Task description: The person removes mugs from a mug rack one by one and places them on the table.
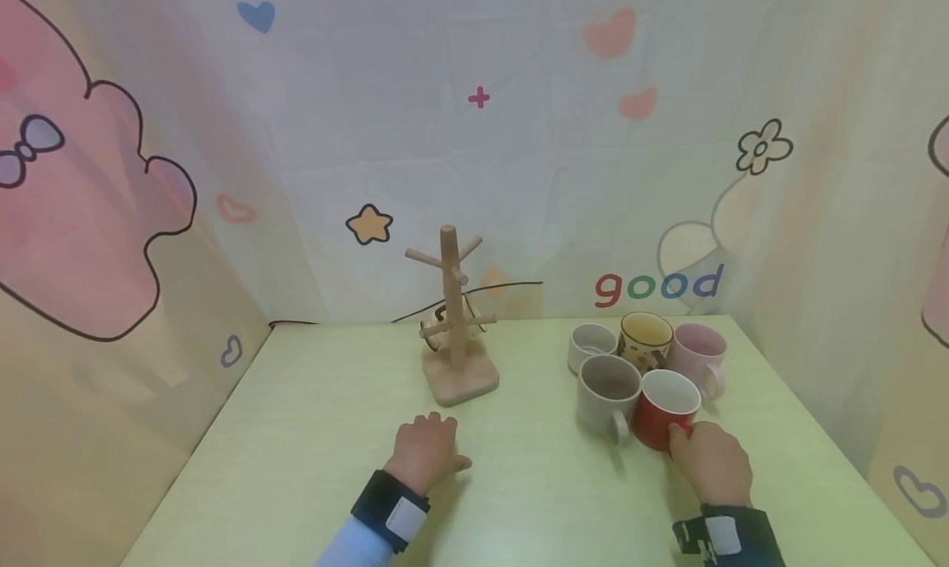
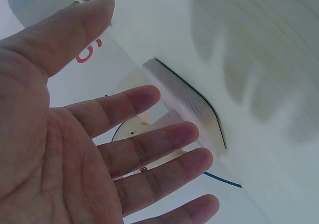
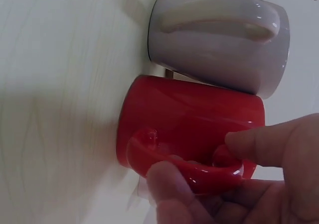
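Note:
A red mug (image 1: 656,421) with a white inside stands upright at the front of a group of mugs on the right. My right hand (image 1: 713,461) grips its handle; in the right wrist view the thumb and fingers close around the red handle (image 3: 199,176). Right beside it is a grey-white mug (image 3: 219,40), its handle facing me. My left hand (image 1: 426,452) hovers low over the table, fingers spread and holding nothing. The wooden mug tree (image 1: 454,303) stands just beyond it, and a patterned cup (image 1: 434,336) shows behind the lower pegs.
Behind the red mug stand a small white cup (image 1: 591,344), a yellow patterned mug (image 1: 645,336) and a pink mug (image 1: 697,353), close together. A printed curtain (image 1: 415,97) borders the back and sides of the pale table (image 1: 296,452).

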### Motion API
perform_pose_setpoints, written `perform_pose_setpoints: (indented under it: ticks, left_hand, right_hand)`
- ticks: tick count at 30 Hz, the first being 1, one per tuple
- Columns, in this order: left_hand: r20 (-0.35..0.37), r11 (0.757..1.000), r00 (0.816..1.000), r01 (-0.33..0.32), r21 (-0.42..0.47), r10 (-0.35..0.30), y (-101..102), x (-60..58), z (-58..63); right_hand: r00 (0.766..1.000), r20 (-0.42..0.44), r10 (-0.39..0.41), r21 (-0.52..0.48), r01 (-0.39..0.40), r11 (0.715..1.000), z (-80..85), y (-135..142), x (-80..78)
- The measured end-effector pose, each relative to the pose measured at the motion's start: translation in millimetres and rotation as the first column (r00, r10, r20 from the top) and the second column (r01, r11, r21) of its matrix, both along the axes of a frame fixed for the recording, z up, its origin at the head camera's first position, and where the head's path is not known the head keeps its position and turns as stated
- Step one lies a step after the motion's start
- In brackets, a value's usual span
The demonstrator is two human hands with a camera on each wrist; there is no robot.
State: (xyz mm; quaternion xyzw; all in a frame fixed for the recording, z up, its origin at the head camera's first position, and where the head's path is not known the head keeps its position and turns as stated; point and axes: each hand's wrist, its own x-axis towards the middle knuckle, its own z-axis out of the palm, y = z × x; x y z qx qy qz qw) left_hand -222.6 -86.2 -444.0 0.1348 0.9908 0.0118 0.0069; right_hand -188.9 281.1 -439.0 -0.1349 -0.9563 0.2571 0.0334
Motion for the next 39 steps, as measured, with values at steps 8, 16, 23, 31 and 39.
perform_pose_setpoints:
  ticks: [8,16,23,31,39]
  left_hand:
    - [0.021,1.000,1.000,-0.018,0.009,0.018,-4,-2.3,1.1]
    - [0.022,0.999,0.999,-0.029,0.020,0.028,-9,-4.9,5.1]
    - [0.029,0.999,0.999,-0.045,0.019,0.045,-13,-9.9,5.0]
    - [0.004,0.999,0.999,-0.042,0.020,0.042,-19,-14.6,7.5]
    - [-0.011,0.999,0.999,-0.047,0.004,0.047,-25,-18.4,14.6]
  right_hand:
    - [0.994,0.105,-0.032,0.033,0.028,0.999,9.1,1,3.4]
    - [0.997,0.041,-0.070,0.086,0.067,0.994,23.6,0,6.5]
    - [0.996,0.056,-0.070,0.101,0.064,0.993,40.2,-9,6.0]
    - [0.998,0.050,-0.029,0.118,0.023,0.993,54.0,-26,1.9]
    - [0.999,-0.013,0.036,0.117,-0.034,0.993,61.4,-46,0.6]
